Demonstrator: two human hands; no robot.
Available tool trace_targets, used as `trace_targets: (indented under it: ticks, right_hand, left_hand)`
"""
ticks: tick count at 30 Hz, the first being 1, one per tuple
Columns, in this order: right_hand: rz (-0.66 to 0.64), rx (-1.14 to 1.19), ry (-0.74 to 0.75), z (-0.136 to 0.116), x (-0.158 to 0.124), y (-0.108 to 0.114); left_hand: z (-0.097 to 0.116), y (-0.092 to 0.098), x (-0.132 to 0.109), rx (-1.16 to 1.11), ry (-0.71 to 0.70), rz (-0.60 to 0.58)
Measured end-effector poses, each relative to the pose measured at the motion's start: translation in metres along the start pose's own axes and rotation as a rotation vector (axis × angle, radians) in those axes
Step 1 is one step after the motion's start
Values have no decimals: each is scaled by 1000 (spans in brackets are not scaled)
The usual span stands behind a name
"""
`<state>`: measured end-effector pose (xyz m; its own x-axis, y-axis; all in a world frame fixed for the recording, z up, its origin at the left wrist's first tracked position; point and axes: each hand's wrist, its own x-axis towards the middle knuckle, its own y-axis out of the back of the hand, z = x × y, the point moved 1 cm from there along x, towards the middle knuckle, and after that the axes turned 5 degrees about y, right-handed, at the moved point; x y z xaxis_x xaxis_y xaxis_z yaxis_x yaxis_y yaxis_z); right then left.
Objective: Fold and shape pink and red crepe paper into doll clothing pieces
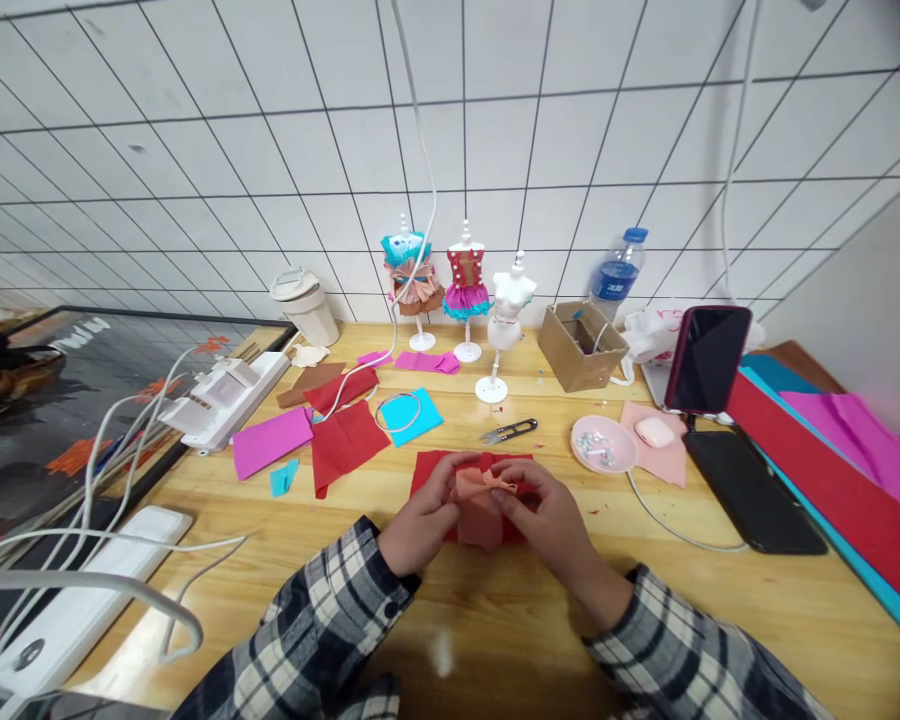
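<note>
My left hand (420, 515) and my right hand (551, 515) meet at the middle of the wooden table (495, 630), both pinching a small salmon-pink piece of fabric (478, 510) that is gathered at its top. Under it lies a red fabric sheet (429, 468). Small thread snips (508, 432) lie just beyond my hands. Three miniature mannequins stand further back: a bare white one (508, 318), one in red and magenta (466, 285), one in teal and orange (409, 270).
Loose fabric scraps lie at left: magenta (271, 441), red (347, 443), cyan (412, 415). A pink dish of beads (604, 444), earbud case (654, 432), cardboard box (581, 345), water bottle (616, 275), propped phone (706, 358), felt sheets (832, 470) sit right. Power strips (82, 600) and cables sit left.
</note>
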<state>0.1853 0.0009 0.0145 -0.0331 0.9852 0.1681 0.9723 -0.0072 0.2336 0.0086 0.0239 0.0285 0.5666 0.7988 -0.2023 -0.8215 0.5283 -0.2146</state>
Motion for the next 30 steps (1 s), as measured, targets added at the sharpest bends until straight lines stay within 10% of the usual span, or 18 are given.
trace_targets:
  ticks: [9, 21, 26, 30]
  right_hand:
    - [-4, -112, 107, -4, -1, 11]
    - [-78, -100, 43, -17, -6, 38]
    - [-254, -6, -170, -13, -41, 45]
    - [-285, -4, -281, 1, -49, 47]
  left_hand:
    - [-7, 19, 1, -99, 123, 185]
    - [18, 46, -38, 125, 348, 32]
    - [20, 60, -72, 122, 439, -64]
    - [20, 68, -74, 446, 342, 122]
